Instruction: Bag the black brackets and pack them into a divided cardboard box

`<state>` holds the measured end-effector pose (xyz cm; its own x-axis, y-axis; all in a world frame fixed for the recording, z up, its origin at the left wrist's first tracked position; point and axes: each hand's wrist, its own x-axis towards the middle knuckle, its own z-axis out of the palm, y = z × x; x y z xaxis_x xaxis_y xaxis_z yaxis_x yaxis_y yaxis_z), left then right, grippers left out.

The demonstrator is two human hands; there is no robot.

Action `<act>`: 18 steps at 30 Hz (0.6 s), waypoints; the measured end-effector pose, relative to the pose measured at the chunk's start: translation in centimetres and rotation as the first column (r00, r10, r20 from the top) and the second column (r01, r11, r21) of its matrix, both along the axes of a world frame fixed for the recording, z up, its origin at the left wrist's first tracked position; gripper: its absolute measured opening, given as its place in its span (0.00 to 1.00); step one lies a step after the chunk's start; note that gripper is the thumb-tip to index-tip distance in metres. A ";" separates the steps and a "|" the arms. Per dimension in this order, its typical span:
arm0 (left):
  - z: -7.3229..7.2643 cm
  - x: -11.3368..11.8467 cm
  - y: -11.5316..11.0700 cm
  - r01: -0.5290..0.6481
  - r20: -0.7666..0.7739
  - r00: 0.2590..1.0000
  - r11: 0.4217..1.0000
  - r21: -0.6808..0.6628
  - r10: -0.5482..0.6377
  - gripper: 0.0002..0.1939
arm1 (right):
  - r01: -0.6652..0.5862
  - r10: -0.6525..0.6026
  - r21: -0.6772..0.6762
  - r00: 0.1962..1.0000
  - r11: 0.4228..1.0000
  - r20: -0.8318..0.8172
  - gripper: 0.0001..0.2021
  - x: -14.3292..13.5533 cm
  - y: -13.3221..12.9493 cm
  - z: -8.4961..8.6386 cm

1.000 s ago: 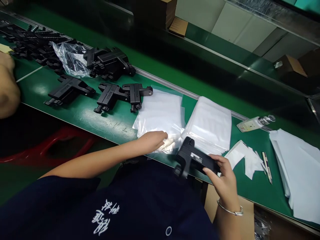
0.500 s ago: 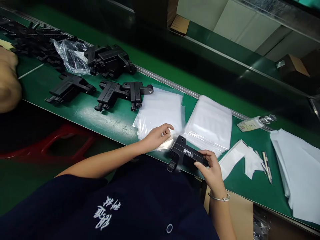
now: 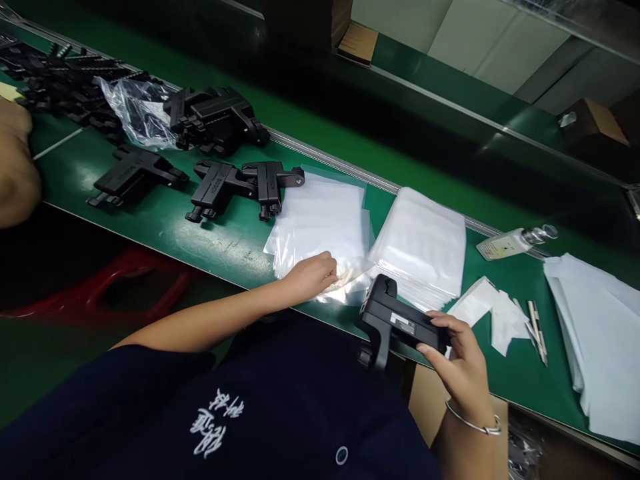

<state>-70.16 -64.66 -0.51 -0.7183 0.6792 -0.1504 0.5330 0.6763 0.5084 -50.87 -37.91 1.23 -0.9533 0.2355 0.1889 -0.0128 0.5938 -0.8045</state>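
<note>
My right hand [image 3: 463,363] grips the end of a black plastic bracket [image 3: 407,323], a T-shaped device with a small white label and a knob at its far end. It is held raised over the table's front edge. My left hand [image 3: 311,277] is closed at the front edge of a stack of clear plastic bags [image 3: 320,227], its fingers pinching the bag film. Which layer it holds is hard to make out. A second stack of plastic bags [image 3: 425,240] lies just beyond the black bracket.
Several similar black brackets [image 3: 215,190] lie on the green table [image 3: 185,240] at left, with a crumpled plastic bag [image 3: 143,113] behind. To the right are a bottle [image 3: 505,245], torn white paper [image 3: 500,320], pens [image 3: 537,330] and white sheets [image 3: 600,340]. A red stool [image 3: 105,287] stands below.
My right hand has moved right and nearer to me with the black bracket. My left hand's fingers have curled in from a looser pose onto the bag's edge.
</note>
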 end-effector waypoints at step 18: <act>0.1 2.1 0.0 0.105 -0.088 0.993 0.961 0.258 -0.085 0.17 | 0.137 -0.146 0.060 0.971 0.989 0.191 0.20 -1.4 -1.9 -0.4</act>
